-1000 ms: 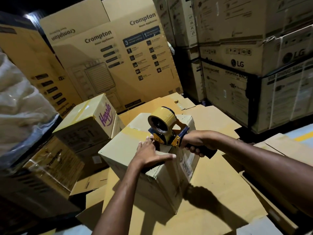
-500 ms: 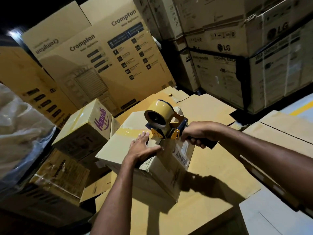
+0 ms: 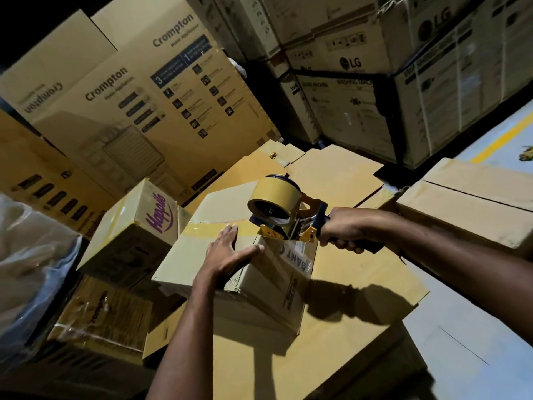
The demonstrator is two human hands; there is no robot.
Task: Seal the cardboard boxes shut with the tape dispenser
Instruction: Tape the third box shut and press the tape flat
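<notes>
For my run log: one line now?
right hand grips tape dispenser | left hand flat on box | tape strip across top

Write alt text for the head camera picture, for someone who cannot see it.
A person's right hand grips a tape dispenser at the edge of a box, while the left hand presses flat on the box top beside a tape strip. Big printed cartons stand stacked around.

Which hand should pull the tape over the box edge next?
Probably the right hand: it grips the tape dispenser by its handle, right at the cardboard box edge. The left hand lies flat on the box top, steadying it.
</notes>
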